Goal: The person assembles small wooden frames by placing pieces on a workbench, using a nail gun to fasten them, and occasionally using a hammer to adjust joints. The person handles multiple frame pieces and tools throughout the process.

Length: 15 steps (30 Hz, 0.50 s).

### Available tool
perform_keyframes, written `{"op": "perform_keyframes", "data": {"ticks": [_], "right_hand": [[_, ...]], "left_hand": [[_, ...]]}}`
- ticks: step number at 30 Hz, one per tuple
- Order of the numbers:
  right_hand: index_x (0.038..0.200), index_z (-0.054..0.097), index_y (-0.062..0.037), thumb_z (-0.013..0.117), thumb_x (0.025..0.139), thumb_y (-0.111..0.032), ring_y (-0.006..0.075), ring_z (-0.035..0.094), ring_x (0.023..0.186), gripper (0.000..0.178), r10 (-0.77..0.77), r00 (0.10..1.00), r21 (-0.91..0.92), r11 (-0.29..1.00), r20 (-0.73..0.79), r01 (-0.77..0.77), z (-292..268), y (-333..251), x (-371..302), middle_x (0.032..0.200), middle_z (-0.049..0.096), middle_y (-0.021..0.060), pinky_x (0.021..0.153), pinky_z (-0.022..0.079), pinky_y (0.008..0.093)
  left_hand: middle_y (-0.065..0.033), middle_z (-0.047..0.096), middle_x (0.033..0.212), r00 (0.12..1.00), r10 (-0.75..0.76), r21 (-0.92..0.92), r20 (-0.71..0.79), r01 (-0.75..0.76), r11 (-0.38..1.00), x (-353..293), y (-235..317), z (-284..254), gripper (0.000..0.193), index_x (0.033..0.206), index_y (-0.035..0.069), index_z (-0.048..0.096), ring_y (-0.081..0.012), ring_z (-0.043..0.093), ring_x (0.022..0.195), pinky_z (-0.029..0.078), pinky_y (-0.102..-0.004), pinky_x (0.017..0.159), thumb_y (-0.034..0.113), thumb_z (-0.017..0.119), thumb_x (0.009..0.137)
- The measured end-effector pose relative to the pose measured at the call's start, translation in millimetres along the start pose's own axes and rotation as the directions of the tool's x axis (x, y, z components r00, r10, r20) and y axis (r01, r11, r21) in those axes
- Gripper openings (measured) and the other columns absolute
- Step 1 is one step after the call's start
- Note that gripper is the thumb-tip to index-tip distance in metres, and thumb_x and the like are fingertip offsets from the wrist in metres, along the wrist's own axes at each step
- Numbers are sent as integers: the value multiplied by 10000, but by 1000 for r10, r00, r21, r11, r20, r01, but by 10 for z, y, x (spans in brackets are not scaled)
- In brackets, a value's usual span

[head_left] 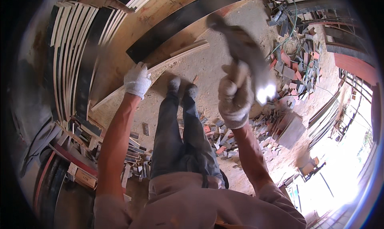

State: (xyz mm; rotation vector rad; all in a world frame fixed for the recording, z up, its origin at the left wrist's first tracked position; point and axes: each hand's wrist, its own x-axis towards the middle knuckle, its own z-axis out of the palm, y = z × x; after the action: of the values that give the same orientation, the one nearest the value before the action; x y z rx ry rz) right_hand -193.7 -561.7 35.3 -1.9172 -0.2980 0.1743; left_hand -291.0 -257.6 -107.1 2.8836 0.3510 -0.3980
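Observation:
A white work glove covers my left hand (137, 80). Its fingers are curled together at the near end of a long black board strip (188, 23), by the edge of a pale wooden sheet (114, 63). What those fingers hold, if anything, is hidden. My right hand (237, 95), also gloved, is raised over the ground on the right, its fingers wrapped round a long dark thing (249, 49). Motion smears that thing, so its kind does not show; it has a narrow dark far end and a bright glint near the hand.
Stacked boards (72, 57) stand at the left. A thin wooden strip (188, 51) lies along the sheet's near edge. Wood offcuts (294, 69) cover the ground at right, with a green hose (294, 27) among them. A cardboard box (82, 176) sits at lower left. My feet (183, 87) are between my hands.

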Motion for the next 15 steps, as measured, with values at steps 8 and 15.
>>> {"op": "perform_keyframes", "data": {"ticks": [8,15], "right_hand": [[986,609,-8,643,1040,-358,375,696,615,355,270,956,-475,860,114,-186,448,1062,193,750,657,272,514,487,490],[849,602,-88,595,1052,-410,100,518,548,380,-94,991,316,941,-99,121,263,291,129,632,532,-31,487,425,287]], "left_hand": [[-69,683,1118,995,-27,63,94,21,998,71,146,-83,337,1155,143,709,-315,673,1037,580,-449,851,226,761,833],[-72,674,1073,999,-4,76,41,1,997,104,92,-65,345,1130,114,708,-301,671,1015,585,-437,833,201,777,804]]}}
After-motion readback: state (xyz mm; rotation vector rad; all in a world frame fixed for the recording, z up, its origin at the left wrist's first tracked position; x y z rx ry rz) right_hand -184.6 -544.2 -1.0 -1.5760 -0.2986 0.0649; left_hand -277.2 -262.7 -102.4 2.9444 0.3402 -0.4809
